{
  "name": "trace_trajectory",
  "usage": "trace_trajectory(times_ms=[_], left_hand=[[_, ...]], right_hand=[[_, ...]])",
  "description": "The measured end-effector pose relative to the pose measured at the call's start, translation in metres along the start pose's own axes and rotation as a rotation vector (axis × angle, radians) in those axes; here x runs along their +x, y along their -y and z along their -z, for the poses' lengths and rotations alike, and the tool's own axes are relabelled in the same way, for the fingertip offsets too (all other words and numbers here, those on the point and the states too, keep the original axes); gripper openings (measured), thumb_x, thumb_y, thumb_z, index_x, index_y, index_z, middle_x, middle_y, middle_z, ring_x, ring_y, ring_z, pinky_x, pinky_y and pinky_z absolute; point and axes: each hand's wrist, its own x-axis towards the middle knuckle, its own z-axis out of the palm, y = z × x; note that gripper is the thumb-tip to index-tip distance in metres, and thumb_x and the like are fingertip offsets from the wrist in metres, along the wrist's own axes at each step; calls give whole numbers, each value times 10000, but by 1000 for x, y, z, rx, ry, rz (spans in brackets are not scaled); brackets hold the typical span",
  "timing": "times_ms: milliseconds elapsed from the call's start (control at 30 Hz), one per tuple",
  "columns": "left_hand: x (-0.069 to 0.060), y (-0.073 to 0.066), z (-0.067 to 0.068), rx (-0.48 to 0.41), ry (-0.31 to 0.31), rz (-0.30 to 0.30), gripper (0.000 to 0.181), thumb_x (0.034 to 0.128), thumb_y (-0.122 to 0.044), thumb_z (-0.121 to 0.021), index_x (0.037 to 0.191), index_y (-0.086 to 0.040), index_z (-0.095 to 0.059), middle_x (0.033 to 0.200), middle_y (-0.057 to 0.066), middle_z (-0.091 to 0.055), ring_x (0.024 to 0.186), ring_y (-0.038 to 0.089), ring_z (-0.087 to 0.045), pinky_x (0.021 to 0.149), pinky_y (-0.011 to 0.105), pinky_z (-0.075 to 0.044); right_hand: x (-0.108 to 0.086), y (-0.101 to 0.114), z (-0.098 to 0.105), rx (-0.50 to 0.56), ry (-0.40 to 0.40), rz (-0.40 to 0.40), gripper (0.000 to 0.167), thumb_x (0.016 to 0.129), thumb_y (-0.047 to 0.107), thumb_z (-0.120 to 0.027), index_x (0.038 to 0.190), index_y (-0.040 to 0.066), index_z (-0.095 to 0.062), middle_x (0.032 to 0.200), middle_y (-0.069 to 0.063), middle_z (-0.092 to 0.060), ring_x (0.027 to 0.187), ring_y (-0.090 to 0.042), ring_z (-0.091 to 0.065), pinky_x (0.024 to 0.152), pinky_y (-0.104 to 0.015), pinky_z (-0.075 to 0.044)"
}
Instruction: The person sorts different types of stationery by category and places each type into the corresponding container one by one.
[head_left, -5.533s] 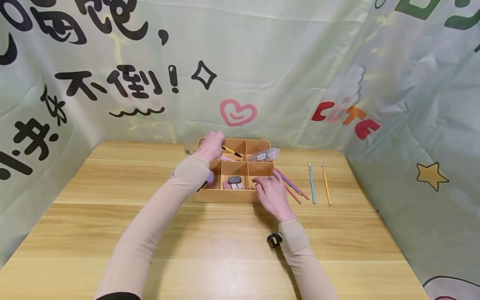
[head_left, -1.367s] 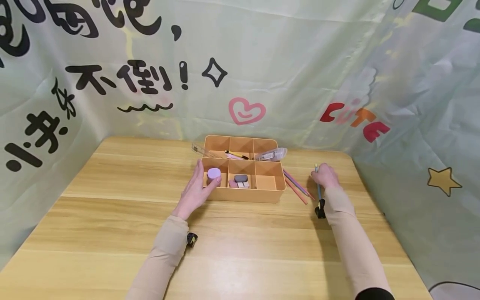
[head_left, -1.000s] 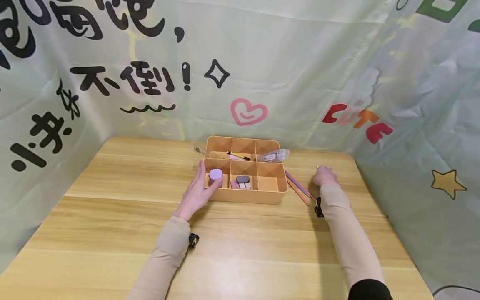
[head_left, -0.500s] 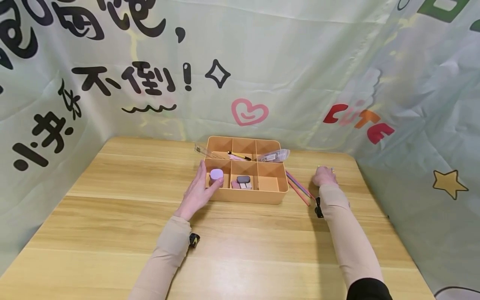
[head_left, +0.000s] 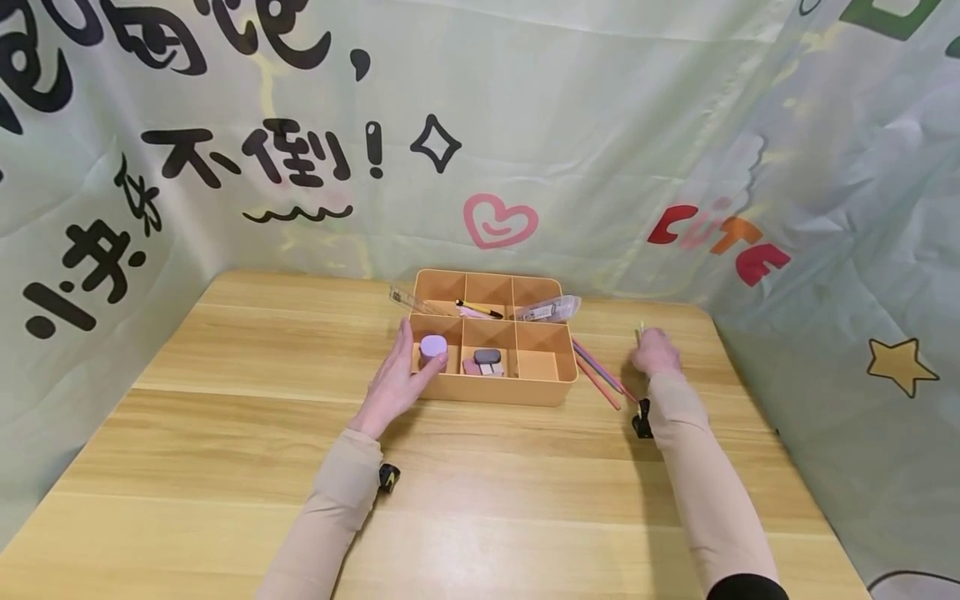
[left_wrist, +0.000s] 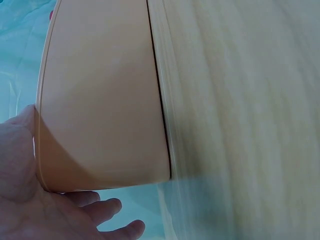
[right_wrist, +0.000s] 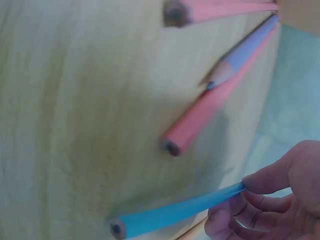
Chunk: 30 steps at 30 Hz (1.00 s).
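Note:
My left hand [head_left: 393, 385] rests at the front left corner of an orange compartment box [head_left: 480, 392]. Its thumb lies over the front rim, and its fingers extend along the outer left side. A round lilac item [head_left: 432, 347] sits in the compartment beside that thumb. To the right of the box, my right hand [head_left: 657, 353] pinches a blue pencil [right_wrist: 170, 215] between thumb and fingers, its dark-tipped end pointing away from the hand. Below it in the right wrist view, a sliver of an orange-yellow pencil [right_wrist: 192, 231] shows, mostly hidden; I cannot tell whether it is held.
Pink and purple pencils [head_left: 596, 367] lie slanted against the box's right side. Inside the box are a grey-and-white eraser group [head_left: 487, 362], a yellow-and-black brush [head_left: 478, 309], a clear ruler-like strip [head_left: 408, 297] and a pale purple tube [head_left: 550, 309]. A printed curtain [head_left: 600, 167] encloses the wooden table.
My left hand has moved from the back left of the box to its front corner. My right hand has gone from the box to the loose pencils and shifted slightly among them.

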Motion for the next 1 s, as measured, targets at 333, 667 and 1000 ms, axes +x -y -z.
trace_trajectory(times_ms=[333,667,1000], left_hand=[[0,0,1,1,14,10,995,1006,-568,-500,1601,-59,114,1694,183,90,1561,391,-91,1263,580,-127],[0,0,0,-2,6,8,996,1005,-562,-507,1604,-42,94,1695,191,76,1561,388,-97,1261,587,-130],[-1,0,0,-11,-3,-1,973,1014,-521,-511,1603,-32,90,1691,214,59,1556,422,-98,1250,621,-133]], right_hand=[[-18,2,7,135,-90,33,286,910,39,-489,1125,-146,-450,924,-251,-525,809,-362,-541,701,-460,-527],[-42,11,8,283,-227,63,432,968,90,-362,1324,-141,-444,1166,-346,-594,1030,-457,-580,919,-574,-493],[-58,25,11,430,-365,93,408,1044,143,-333,1352,-84,-475,1143,-256,-610,912,-309,-605,733,-290,-455]])
